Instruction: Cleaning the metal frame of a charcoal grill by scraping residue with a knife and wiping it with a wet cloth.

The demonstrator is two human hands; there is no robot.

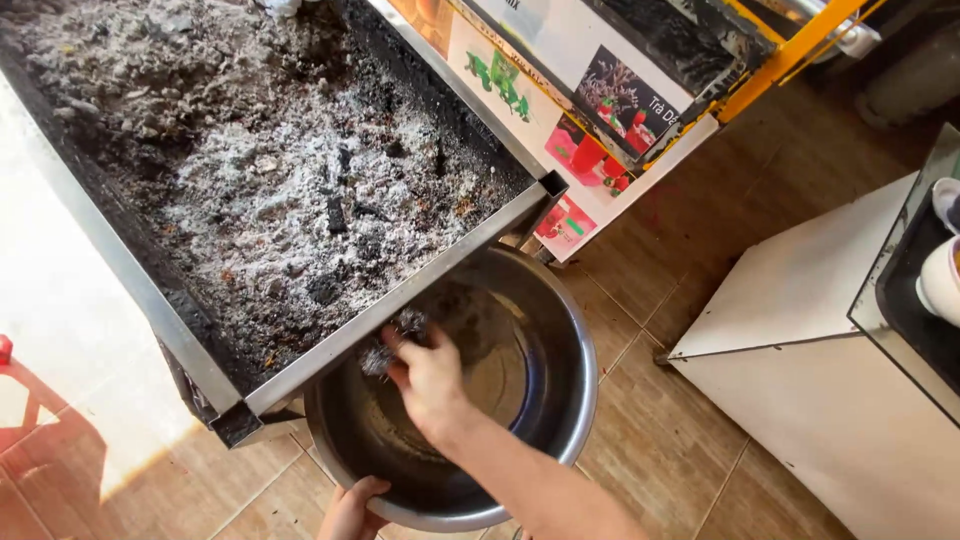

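A long metal grill tray [150, 290] full of grey ash and bits of black charcoal [300, 190] slants across the upper left. Under its near end sits a large steel basin [570, 350]. My right hand [425, 375] reaches into the basin just below the tray's edge, fingers closed on a clump of grey ash [395, 335]. My left hand [350, 510] grips the basin's near rim at the bottom of the view.
A stand with colourful printed panels [590, 110] and a yellow frame rises behind the tray. A white cabinet [800, 320] stands on the right, with a dark tray and white cups [940, 280] on it. Brown floor tiles lie around the basin.
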